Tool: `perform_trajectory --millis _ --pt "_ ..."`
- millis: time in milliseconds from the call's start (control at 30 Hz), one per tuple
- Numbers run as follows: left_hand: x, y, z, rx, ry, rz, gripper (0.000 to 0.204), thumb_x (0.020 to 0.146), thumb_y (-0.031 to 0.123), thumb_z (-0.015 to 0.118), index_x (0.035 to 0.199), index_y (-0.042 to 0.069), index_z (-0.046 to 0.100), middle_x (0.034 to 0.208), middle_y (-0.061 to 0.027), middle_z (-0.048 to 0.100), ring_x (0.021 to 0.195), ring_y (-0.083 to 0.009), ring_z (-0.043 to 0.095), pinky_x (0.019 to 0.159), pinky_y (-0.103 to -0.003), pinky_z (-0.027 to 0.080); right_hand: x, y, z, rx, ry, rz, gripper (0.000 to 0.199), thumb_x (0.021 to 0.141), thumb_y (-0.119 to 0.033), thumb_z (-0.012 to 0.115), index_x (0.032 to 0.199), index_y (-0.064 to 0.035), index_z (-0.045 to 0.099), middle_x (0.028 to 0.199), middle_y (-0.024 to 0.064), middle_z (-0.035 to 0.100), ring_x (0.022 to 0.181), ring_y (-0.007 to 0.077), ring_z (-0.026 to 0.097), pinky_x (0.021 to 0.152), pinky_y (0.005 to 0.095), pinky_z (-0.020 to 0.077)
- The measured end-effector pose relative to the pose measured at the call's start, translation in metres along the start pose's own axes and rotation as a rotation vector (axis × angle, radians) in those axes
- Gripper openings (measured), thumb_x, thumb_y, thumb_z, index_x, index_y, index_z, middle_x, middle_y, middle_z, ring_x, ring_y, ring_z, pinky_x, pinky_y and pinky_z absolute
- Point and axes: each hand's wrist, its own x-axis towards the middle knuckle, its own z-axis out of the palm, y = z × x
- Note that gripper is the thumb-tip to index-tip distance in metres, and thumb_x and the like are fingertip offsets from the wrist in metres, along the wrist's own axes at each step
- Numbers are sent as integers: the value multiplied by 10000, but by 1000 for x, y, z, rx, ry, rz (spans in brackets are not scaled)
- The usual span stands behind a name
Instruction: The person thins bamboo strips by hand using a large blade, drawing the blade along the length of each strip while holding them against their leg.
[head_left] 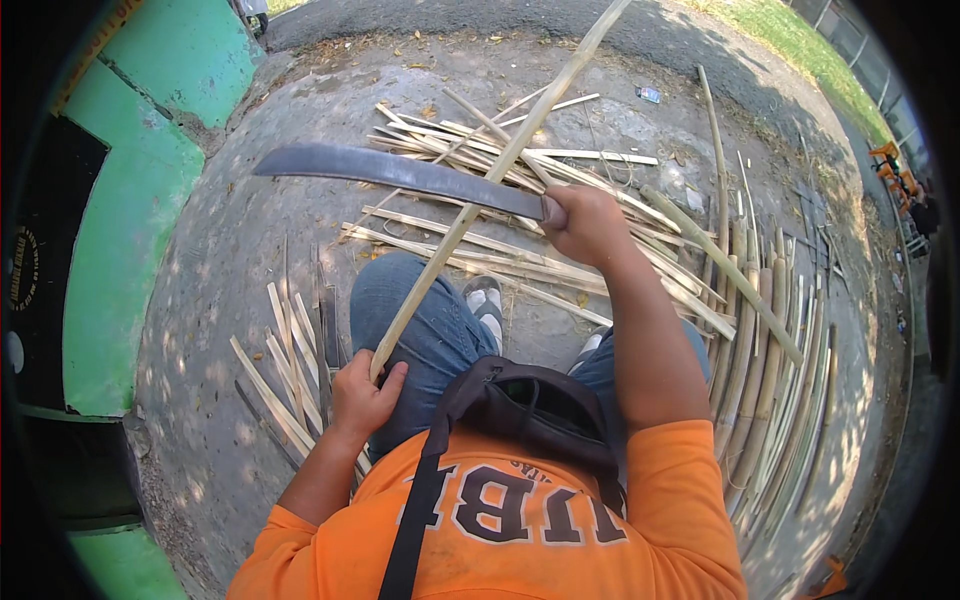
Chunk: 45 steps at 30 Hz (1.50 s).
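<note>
My left hand (362,397) grips the lower end of a long pale bamboo strip (500,168) that slants up and away to the top of the view. My right hand (585,222) is closed on the handle of a long dark machete (400,172), whose blade points left and crosses the strip about halfway up. Both hands are raised over my knees, in blue jeans (425,325). Below the blade, a heap of split bamboo strips (520,255) lies on the ground.
A row of whole bamboo poles (770,390) lies on the ground at my right. Several short strips (290,370) lie by my left knee. A green wall (120,260) stands at the left. A dark bag (530,405) hangs at my chest. The ground is bare concrete.
</note>
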Motion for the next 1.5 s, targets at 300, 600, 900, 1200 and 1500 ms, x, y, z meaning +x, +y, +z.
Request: perform_trajectory --millis 300,600,900,1200,1500 --pt "0 -1 0 -5 -1 -2 391 906 346 835 825 31 618 699 -172 639 621 -397 653 587 -452 514 -1 42 -15 91 37 247 188 878 -246 733 874 -61 703 786 222 694 787 460 672 732 510 540" --pt "1 -3 -1 -5 -19 -47 413 899 355 842 808 33 601 642 -148 606 559 -348 621 555 -424 496 0 24 -12 295 45 470 291 911 -315 782 908 -33 712 800 218 707 781 427 685 741 472 536" --pt "3 -3 0 -12 -25 -50 423 893 351 850 795 32 589 639 -155 600 562 -350 620 555 -422 491 3 -11 2 80 -253 -79 97 790 -137 690 858 -69 682 775 213 661 768 450 648 708 533 518" --pt "2 -2 0 6 -12 0 421 900 361 842 805 29 603 672 -169 629 598 -385 644 572 -445 506 -5 54 -15 260 0 436 372 899 -356 813 842 -15 673 736 161 657 682 303 564 728 425 514" --pt "5 1 -2 6 -51 -89 430 895 362 843 794 29 591 661 -164 618 584 -367 633 572 -435 505 1 -13 2 94 -333 11 131 828 -194 746 872 -81 698 817 200 695 795 459 649 740 531 520"
